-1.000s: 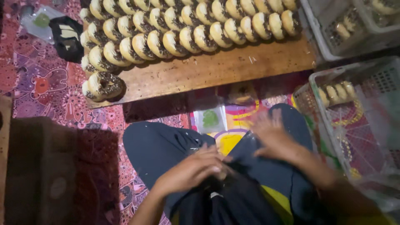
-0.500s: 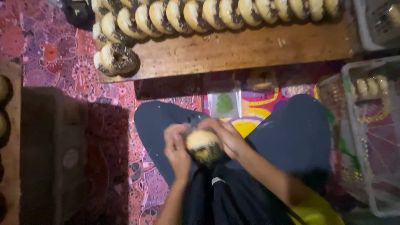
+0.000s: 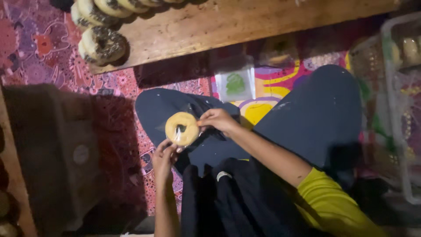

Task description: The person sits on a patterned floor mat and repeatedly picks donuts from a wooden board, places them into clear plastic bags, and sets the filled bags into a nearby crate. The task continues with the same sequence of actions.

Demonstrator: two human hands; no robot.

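Note:
A pale round doughnut in a clear plastic wrapper [image 3: 181, 128] is held over my lap, its plain underside facing the camera. My left hand [image 3: 164, 156] pinches its lower left edge. My right hand [image 3: 218, 120] grips the wrapper at the doughnut's right side. Both forearms reach in from the bottom, the right one in a yellow sleeve. My dark trousers [image 3: 307, 118] are beneath.
A wooden board [image 3: 228, 24] at the top carries rows of sprinkled doughnuts [image 3: 103, 44]. A dark box [image 3: 52, 149] stands at the left on a patterned red mat [image 3: 26, 52]. A clear plastic crate [image 3: 401, 109] with doughnuts sits at the right. A small packet [image 3: 235, 83] lies by my knee.
Both hands rested empty on my lap a second ago. They then took up a doughnut and have turned it so the plain side faces up, moving it left. The camera tilted down.

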